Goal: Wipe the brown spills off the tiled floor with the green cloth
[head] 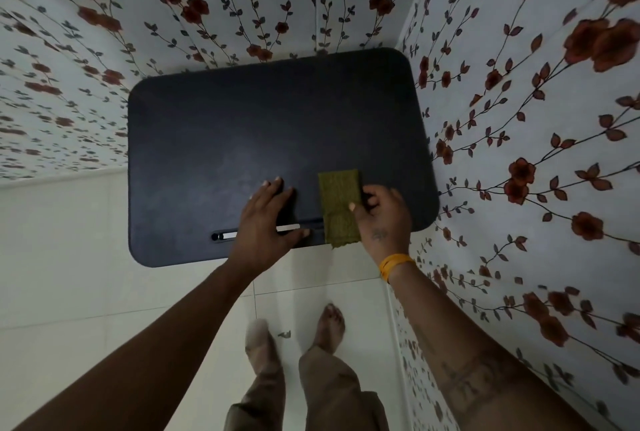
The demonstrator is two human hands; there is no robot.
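Note:
A folded green cloth (339, 207) lies on a dark rounded table top (225, 139), hanging slightly over its front edge. My right hand (382, 219) pinches the cloth's right side between thumb and fingers. My left hand (266, 219) rests flat on the table to the left of the cloth, fingers spread, over a slot that holds a white pen-like stick (228, 234). The white tiled floor (104, 292) lies below the table. No brown spill shows on the visible tiles.
Floral-patterned walls (519, 119) close in behind the table and on the right. My two bare feet (329, 323) and trouser legs stand on the tiles just in front of the table. An orange band (394, 264) circles my right wrist.

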